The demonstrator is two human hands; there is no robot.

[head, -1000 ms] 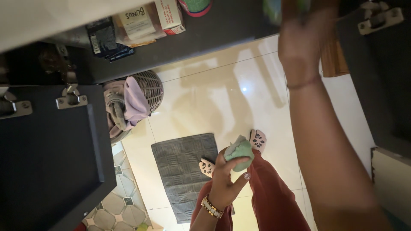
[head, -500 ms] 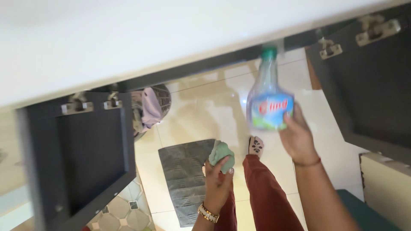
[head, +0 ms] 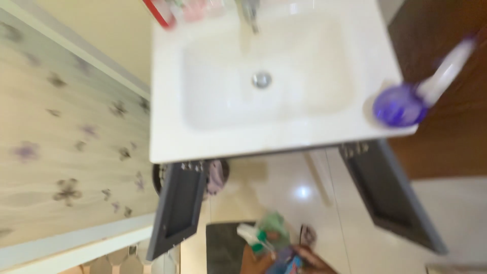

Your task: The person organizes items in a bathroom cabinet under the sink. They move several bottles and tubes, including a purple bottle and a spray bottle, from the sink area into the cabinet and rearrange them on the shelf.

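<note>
The view is blurred. At the bottom edge my left hand (head: 251, 258) sits below a bunched green cloth (head: 274, 223) and seems to grip it. My right hand (head: 313, 256) holds a clear spray bottle (head: 287, 263) with a blue label, tilted so its white trigger head and green collar (head: 252, 239) point left, across my left hand. Both hands are low, in front of the white sink basin (head: 167, 137), between its two open dark cabinet doors. My slippered foot (head: 307, 234) shows just beside the bottle.
The basin has a drain (head: 262, 79) and a tap (head: 248, 12) at the back. A purple round object with a white handle (head: 401, 104) rests on its right corner. Open doors (head: 177, 208) (head: 390, 195) flank a grey mat (head: 223, 248) and a laundry basket (head: 217, 175).
The view swung up from under the cabinet to above the basin. My right hand brought the spray bottle down out of the cabinet, close to my left hand and the cloth.
</note>
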